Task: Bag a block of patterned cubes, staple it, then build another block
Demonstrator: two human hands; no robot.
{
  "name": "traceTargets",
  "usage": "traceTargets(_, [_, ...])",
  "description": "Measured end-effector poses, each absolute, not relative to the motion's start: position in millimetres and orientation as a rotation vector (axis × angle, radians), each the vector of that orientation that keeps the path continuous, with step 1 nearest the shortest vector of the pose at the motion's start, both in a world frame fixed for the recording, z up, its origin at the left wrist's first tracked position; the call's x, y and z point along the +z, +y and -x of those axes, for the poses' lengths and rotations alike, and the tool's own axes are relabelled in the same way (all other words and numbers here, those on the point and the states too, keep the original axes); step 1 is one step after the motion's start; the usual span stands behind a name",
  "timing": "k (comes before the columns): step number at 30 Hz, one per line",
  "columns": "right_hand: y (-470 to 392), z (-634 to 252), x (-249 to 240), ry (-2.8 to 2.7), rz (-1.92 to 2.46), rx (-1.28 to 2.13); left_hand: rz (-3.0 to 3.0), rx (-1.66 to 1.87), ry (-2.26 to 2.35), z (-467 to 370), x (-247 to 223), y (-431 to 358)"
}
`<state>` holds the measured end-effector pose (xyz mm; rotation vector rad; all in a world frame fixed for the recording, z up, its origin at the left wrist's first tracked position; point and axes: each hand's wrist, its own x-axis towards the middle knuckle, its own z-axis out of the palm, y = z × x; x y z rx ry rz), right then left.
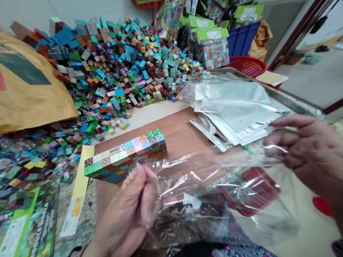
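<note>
Between my hands a clear plastic bag (189, 179) is stretched out above the lap and the board's front edge. My left hand (131, 210) pinches its left end, thumb on top. At the bag's right end my right hand (312, 154) closes its fingers on the plastic, somewhat blurred. Just beyond my left hand, a block of small patterned cubes (125, 154) lies in neat rows on the brown board (174, 130). A metal stapler (209, 134) rests right of the block, beside a stack of clear bags and white cards (233, 109).
A large heap of loose coloured cubes (122, 68) fills the back. An orange-yellow sack (18, 99) stands at the left. Packed bags (214, 50), a blue bin (243, 39) and a red basket (247, 66) are at back right. A green-topped package (27, 242) lies front left.
</note>
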<state>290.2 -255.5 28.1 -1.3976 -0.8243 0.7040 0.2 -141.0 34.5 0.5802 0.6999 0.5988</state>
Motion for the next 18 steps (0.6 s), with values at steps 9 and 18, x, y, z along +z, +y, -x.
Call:
traceTargets(9, [-286.9, -268.4, -23.6, -0.888, 1.246, 1.709, -0.466, 0.687, 0.736, 16.3, 36.1, -137.3])
traceTargets(18, [-282.9, -252.8, -10.2, -0.493, 1.059, 1.767, -0.526, 0.818, 0.636, 35.2, 31.2, -139.9])
